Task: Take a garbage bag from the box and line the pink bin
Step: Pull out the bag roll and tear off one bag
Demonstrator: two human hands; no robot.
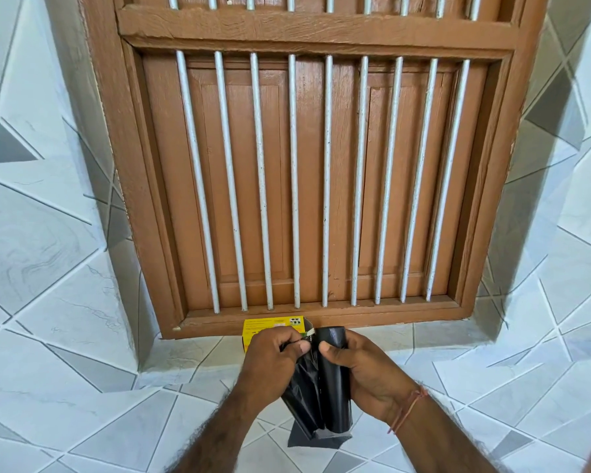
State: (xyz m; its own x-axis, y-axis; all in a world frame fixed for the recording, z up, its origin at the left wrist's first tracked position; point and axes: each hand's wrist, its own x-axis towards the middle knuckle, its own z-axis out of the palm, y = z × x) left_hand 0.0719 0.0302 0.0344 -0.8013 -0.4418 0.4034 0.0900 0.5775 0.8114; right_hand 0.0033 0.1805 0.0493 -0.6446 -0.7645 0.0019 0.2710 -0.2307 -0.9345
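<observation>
A black roll of garbage bags (333,387) stands upright between my two hands, low in the middle of the view. My right hand (365,370) grips the roll from the right, thumb on its front. My left hand (270,356) pinches the loose outer bag (301,390), which hangs partly unrolled to the left of the roll. Behind my left hand a yellow box (270,327) lies on the tiled ledge with its end flap open. The pink bin is not in view.
A brown wooden window frame (318,29) with several white vertical bars (326,179) fills the wall ahead. Grey and white tiles (65,387) cover the ledge and both side walls. A thread bracelet (408,407) is on my right wrist.
</observation>
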